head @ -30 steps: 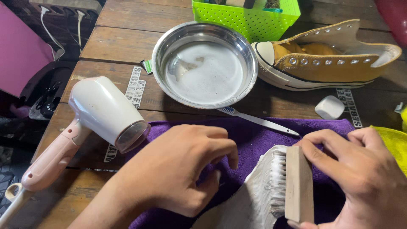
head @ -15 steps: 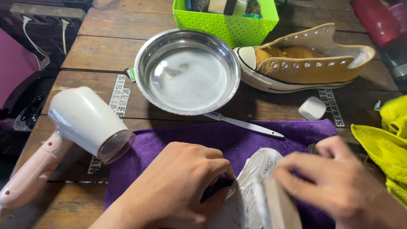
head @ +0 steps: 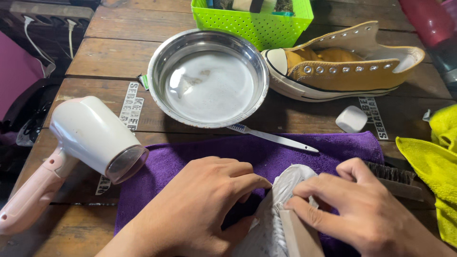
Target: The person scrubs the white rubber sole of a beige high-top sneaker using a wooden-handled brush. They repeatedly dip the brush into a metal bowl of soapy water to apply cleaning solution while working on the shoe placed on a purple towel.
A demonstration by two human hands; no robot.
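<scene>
Two bare hands only: left hand (head: 200,209) and right hand (head: 362,214), both without gloves, rings, or watch. Short, trimmed fingernails. Left forearm bare to the frame's lower edge, no sleeve or cuff in view.

My left hand (head: 200,209) presses down on the white insole (head: 278,209) lying on the purple towel (head: 266,157); my right hand (head: 366,214) grips a wooden brush (head: 300,235) against it, with a second brush (head: 392,178) just behind my knuckles. Beyond the towel lie a toothbrush (head: 273,137), a steel bowl (head: 208,78) of soapy water, a mustard shoe (head: 342,66), a green basket (head: 252,19) and a white eraser block (head: 351,119); a hairdryer (head: 81,147) rests at left, a yellow cloth (head: 438,162) at right.
</scene>
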